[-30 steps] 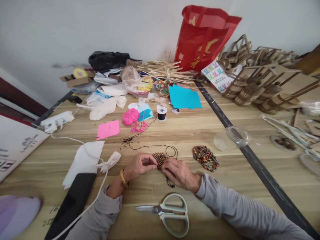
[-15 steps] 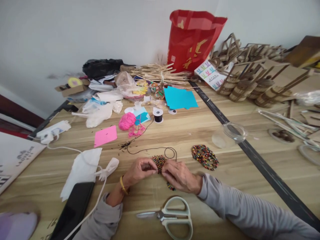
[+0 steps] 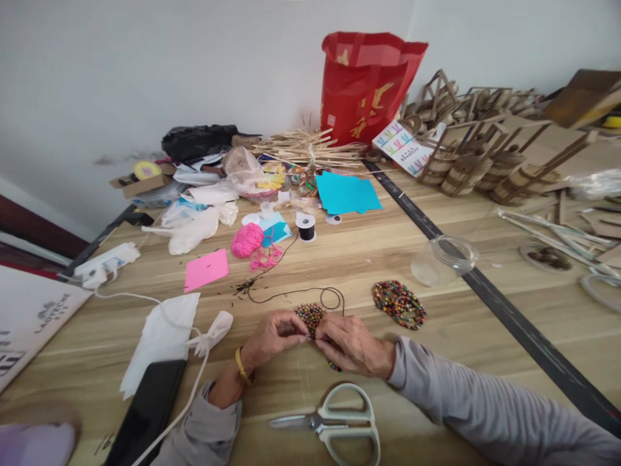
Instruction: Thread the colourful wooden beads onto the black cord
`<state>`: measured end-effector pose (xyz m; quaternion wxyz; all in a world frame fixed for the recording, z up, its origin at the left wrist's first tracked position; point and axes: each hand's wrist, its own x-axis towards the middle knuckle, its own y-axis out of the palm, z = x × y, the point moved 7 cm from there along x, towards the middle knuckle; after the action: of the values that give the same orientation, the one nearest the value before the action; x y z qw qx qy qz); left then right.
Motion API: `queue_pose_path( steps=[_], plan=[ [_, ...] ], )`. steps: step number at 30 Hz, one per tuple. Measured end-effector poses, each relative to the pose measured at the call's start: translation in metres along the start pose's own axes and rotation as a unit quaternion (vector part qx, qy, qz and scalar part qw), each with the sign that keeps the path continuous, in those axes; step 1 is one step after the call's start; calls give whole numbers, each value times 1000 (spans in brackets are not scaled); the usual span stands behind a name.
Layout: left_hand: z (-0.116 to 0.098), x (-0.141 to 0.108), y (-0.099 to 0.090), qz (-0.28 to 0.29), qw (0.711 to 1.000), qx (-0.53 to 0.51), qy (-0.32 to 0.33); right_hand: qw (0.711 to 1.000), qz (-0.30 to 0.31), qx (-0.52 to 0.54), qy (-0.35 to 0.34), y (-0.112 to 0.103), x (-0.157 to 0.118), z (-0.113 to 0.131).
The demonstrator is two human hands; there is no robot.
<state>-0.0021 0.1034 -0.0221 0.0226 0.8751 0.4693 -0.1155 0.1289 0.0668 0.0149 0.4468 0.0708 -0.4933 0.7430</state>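
My left hand pinches with thumb and forefinger close together; what lies between the fingertips is too small to make out. Facing it, my right hand has its fingers closed at the end of a thin black cord, which loops behind it from a spool. A pile of small multicoloured beads lies just beyond both fingertips. From under the right hand a short row of beads shows, mostly hidden. Scissors with pale handles lie on the table nearer to me, blades pointing left.
Bundled bead strings lie to the right, near a clear plastic lid. Pink yarn and a pink sheet are at the left. A black phone-like slab and white cable flank my left arm. A red bag stands behind.
The view has shifted slightly, so the table items appear a little lower. Both hands keep nearly the same pose, fingertips still close together by the bead pile.
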Motion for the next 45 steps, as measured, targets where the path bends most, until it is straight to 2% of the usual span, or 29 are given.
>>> queue_pose_path(
  steps=[18, 32, 39, 45],
  plan=[
    [6, 2, 3, 10, 1000, -7, -11, 1000, 9, -16, -16, 0, 0, 2],
    [2, 2, 5, 15, 1000, -3, -8, 1000, 12, -10, -8, 1, 0, 1],
    [-6, 0, 4, -4, 1000, 8, -8, 1000, 11, -14, -4, 2, -1, 0],
    [-2, 1, 4, 3, 1000, 6, -9, 1000, 12, -11, -7, 2, -1, 0]
  ],
)
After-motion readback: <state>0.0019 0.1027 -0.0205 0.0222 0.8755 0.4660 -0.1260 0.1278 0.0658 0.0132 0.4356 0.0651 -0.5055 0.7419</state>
